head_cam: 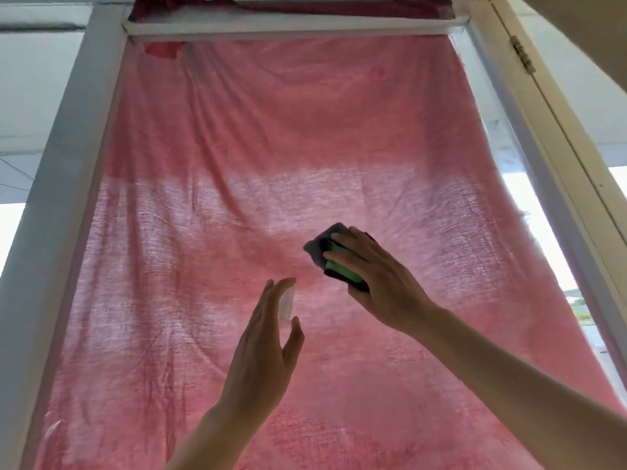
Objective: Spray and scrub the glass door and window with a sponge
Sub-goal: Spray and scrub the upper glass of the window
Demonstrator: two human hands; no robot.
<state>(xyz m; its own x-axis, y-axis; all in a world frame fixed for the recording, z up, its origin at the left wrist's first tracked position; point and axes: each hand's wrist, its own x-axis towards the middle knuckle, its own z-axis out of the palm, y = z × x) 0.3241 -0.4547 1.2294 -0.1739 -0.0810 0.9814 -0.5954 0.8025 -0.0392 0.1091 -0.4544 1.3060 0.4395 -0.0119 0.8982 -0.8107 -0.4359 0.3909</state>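
Note:
The glass door pane fills the view, with a pink cloth hanging behind it. My right hand grips a green sponge with a dark grey pad and presses it against the glass right of centre. Below and to its left, my left hand is raised edge-on to the pane. It holds a small clear spray bottle between the thumb and the fingers. Most of the bottle is hidden by the hand.
A white door frame borders the pane on the left, top and right. A cream outer frame with a metal hinge runs down the right side. Bright daylight shows past both edges.

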